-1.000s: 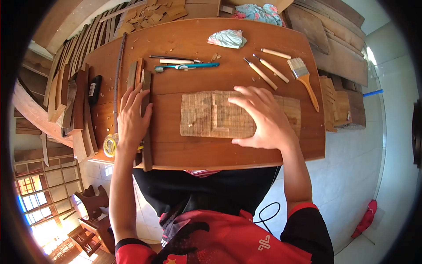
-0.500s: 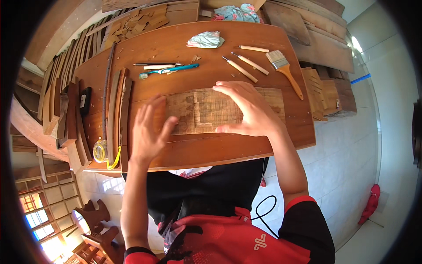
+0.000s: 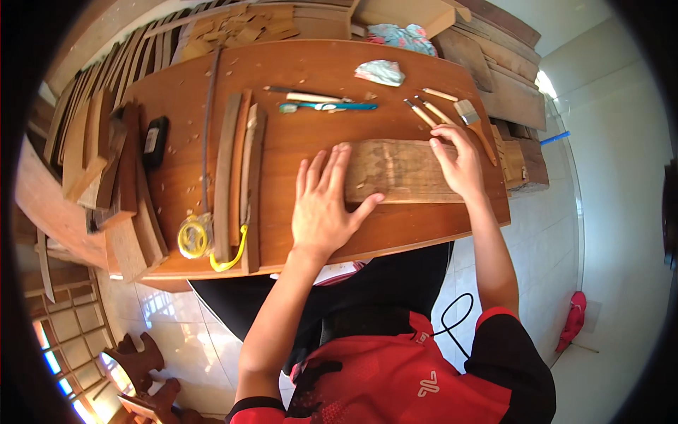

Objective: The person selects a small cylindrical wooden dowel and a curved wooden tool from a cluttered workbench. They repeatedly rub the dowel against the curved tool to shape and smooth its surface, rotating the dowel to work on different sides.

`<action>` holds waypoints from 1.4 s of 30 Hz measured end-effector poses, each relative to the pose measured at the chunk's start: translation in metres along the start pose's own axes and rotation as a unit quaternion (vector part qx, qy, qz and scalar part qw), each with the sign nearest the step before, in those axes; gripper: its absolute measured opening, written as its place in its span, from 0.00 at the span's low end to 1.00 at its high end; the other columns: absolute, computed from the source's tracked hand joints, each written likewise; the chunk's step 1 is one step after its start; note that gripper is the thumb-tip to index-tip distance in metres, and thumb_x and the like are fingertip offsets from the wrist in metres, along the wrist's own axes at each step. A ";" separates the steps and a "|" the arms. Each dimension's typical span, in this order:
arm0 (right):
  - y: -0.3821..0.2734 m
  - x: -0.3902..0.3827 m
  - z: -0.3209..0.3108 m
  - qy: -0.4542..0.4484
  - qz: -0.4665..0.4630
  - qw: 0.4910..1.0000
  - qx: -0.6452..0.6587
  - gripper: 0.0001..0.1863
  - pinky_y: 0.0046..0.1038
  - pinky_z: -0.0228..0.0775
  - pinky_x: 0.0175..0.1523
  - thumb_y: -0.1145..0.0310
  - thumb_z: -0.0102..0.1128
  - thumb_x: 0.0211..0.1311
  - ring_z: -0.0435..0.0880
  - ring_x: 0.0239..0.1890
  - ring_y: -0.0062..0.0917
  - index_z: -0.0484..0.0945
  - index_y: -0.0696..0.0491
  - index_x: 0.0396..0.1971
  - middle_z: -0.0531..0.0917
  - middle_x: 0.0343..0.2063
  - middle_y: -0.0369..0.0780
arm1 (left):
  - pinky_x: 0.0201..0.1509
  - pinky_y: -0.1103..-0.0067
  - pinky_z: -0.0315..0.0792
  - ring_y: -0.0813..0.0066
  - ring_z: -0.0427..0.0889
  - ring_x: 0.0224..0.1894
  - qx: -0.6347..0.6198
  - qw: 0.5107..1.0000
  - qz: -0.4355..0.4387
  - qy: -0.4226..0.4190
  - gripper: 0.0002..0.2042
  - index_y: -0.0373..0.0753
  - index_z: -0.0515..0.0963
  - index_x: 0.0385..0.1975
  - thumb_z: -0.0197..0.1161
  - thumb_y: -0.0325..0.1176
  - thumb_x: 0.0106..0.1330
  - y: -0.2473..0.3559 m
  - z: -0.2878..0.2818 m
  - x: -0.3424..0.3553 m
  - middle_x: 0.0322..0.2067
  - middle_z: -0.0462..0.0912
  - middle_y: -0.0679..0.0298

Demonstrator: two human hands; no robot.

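Observation:
A rough brown wooden board (image 3: pixel 409 169) lies flat on the wooden table (image 3: pixel 289 233), with a pale mark across its middle. My left hand (image 3: pixel 325 205) rests at the board's left end, fingers stretched out and thumb spread along the near edge. At the board's right end is my right hand (image 3: pixel 459 166), thumb and fingers apart; it covers that end. Just beyond it lie several light-handled carving tools (image 3: pixel 435 109) and a flat paintbrush (image 3: pixel 477 131).
Left of the board are wooden strips (image 3: pixel 226 177), a yellow tape measure (image 3: pixel 194 237) and a black box-like object (image 3: pixel 155 141). A teal toothbrush (image 3: pixel 332 107) and crumpled cloth (image 3: pixel 380 72) lie farther back. Stacked planks (image 3: pixel 505 78) stand beyond the table.
My left hand has come down from above the table to the board's left end. My right hand has moved from over the board's middle to its right end. The view has shifted.

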State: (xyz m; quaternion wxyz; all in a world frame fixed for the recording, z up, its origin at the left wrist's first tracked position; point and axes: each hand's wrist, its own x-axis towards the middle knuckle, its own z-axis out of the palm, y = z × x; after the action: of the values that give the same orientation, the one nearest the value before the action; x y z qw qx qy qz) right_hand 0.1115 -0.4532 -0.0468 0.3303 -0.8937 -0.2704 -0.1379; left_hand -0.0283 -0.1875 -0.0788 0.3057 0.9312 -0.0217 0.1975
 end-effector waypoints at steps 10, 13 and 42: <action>0.032 0.007 0.004 0.032 0.042 0.988 0.146 0.08 0.29 0.78 0.55 0.72 0.61 0.75 0.88 0.47 0.26 0.83 0.56 0.49 0.87 0.45 0.42 | 0.82 0.57 0.50 0.51 0.62 0.77 0.037 0.999 0.019 -0.008 0.42 0.40 0.60 0.77 0.57 0.64 0.72 -0.004 0.004 -0.003 0.73 0.68 0.52; 0.061 0.029 -0.013 0.056 0.046 0.997 0.038 0.10 0.30 0.79 0.54 0.73 0.64 0.71 0.88 0.47 0.28 0.83 0.55 0.50 0.88 0.44 0.42 | 0.82 0.57 0.50 0.51 0.62 0.77 0.051 0.998 0.022 -0.010 0.41 0.39 0.60 0.77 0.58 0.62 0.72 -0.005 0.004 -0.002 0.73 0.68 0.53; 0.071 0.070 0.008 -0.028 -0.103 0.994 0.032 0.10 0.35 0.77 0.51 0.68 0.73 0.63 0.87 0.43 0.35 0.82 0.57 0.36 0.87 0.36 0.40 | 0.84 0.57 0.43 0.46 0.55 0.79 0.070 0.994 0.006 -0.086 0.38 0.41 0.55 0.79 0.53 0.58 0.77 0.011 -0.003 -0.004 0.75 0.64 0.52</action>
State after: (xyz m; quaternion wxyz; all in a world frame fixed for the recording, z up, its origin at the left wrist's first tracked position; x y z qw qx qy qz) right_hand 0.2103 -0.4657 -0.0596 0.3354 -0.8535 -0.3742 -0.1375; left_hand -0.0349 -0.1949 -0.0727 0.2358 0.9636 -0.0395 0.1194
